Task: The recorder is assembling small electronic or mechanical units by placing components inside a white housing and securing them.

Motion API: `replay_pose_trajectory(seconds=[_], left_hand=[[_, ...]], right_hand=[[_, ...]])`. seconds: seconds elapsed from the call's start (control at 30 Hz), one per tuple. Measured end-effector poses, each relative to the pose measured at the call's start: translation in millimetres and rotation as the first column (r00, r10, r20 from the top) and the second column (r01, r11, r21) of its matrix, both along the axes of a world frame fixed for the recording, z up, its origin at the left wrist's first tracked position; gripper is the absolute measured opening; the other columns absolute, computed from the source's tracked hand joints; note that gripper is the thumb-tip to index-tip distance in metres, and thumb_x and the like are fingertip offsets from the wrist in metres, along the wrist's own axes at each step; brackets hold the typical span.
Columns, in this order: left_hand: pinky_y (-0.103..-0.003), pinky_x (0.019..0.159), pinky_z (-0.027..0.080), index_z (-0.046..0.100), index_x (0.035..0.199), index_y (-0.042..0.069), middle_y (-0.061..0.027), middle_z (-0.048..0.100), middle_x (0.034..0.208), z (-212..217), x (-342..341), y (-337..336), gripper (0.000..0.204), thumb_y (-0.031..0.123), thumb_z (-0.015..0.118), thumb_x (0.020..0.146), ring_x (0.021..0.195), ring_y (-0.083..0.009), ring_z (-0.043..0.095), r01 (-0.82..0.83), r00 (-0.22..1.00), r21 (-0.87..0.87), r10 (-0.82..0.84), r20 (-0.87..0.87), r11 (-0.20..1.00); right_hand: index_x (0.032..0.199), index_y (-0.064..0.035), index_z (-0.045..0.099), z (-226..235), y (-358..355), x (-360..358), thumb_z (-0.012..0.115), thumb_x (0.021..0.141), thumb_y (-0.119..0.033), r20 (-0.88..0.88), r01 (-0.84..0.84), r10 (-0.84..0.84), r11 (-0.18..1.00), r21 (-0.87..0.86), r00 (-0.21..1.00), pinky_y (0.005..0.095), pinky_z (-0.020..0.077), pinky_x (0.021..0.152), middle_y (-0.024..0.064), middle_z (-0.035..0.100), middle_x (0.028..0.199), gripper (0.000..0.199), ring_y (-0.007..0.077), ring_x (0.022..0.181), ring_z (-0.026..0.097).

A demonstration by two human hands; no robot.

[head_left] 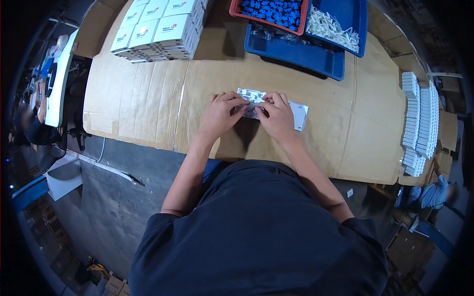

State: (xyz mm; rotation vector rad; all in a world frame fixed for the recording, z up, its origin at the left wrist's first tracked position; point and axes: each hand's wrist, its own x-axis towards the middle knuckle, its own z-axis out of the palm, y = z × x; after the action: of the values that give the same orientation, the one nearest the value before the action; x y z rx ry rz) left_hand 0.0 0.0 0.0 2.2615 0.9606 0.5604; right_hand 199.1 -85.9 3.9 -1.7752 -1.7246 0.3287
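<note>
Fingertip work at the middle of a flat white plate [298, 114] is what the picture shows, and it would go best, I judge, with the plate kept flat on the counter [148, 93] and pressed evenly from both sides so it does not skid on the cardboard cover. The left hand [220, 114] lies palm down with its fingers curled in, tips pinched on a small pale piece at the plate's middle; the right hand [277, 117] mirrors it, fingers bent and closed on the same spot, so the two sets of fingertips nearly touch. What exactly sits between the tips is too small to tell. The plate pokes out just beyond the right hand on its far side, and a corner of it shows above the left hand's knuckles. Well beyond both hands stands a blue tray [296, 52] holding a red bin [234, 10] of blue parts and a heap of white parts [332, 28]. Beyond the left hand, further out, sit stacked white boxes [158, 29]. Far out past the right hand, at the counter's edge, run rows of white pieces [419, 123]. Short, light moves of the fingertips would suit so small a piece, in my view.
</note>
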Motion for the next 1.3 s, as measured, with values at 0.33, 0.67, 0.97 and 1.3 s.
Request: replay_pose_trajectory(seconds=[0.33, 0.67, 0.97, 1.3], left_hand=[[-0.039, 0.091, 0.047, 0.077, 0.102, 0.009, -0.0051, 0.072, 0.103, -7, 0, 0, 0.015, 0.014, 0.077, 0.087, 0.095, -0.0249, 0.067, -0.084, 0.995, 0.002, 0.084, 0.051, 0.996], [-0.041, 0.094, 0.046, 0.077, 0.105, 0.007, -0.0046, 0.070, 0.116, -9, -11, -7, 0.032, 0.020, 0.086, 0.077, 0.105, -0.0264, 0.064, 0.017, 0.994, 0.072, -0.025, 0.105, 0.997], [-0.040, 0.094, 0.046, 0.078, 0.105, 0.009, -0.0036, 0.071, 0.114, -15, 5, -25, 0.031, 0.019, 0.086, 0.078, 0.106, -0.0263, 0.063, -0.079, 0.991, 0.131, 0.064, 0.122, 0.988], [-0.046, 0.107, 0.043, 0.063, 0.134, 0.012, -0.0085, 0.059, 0.138, 7, 13, -22, 0.068, 0.029, 0.090, 0.074, 0.127, -0.0328, 0.054, -0.067, 0.994, 0.100, 0.058, 0.092, 0.993]], right_hand=[[0.087, -0.0075, 0.075, -6, 3, 0, 0.078, 0.082, -0.014, 0.044, -0.036, 0.033, 0.998, 0.049, 0.998, 0.0393, 0.0498, 0.086, 0.0008, 0.068, 0.101, 0.009, 0.0236, 0.099, 0.061], [0.090, -0.0082, 0.075, 7, 5, 7, 0.077, 0.085, -0.017, 0.049, -0.076, 0.082, 0.991, -0.114, 0.995, 0.0391, 0.0496, 0.088, 0.0003, 0.071, 0.103, 0.011, 0.0236, 0.103, 0.065], [0.092, -0.0034, 0.076, 8, 2, 12, 0.072, 0.086, -0.012, -0.012, -0.068, 0.067, 0.990, -0.120, 0.998, 0.0406, 0.0548, 0.088, 0.0060, 0.068, 0.113, 0.012, 0.0255, 0.101, 0.067], [0.100, -0.0045, 0.075, 10, -1, 58, 0.069, 0.091, -0.006, -0.197, 0.105, -0.109, 0.994, -0.027, 0.974, 0.0387, 0.0547, 0.087, 0.0084, 0.068, 0.111, 0.011, 0.0262, 0.102, 0.069]])
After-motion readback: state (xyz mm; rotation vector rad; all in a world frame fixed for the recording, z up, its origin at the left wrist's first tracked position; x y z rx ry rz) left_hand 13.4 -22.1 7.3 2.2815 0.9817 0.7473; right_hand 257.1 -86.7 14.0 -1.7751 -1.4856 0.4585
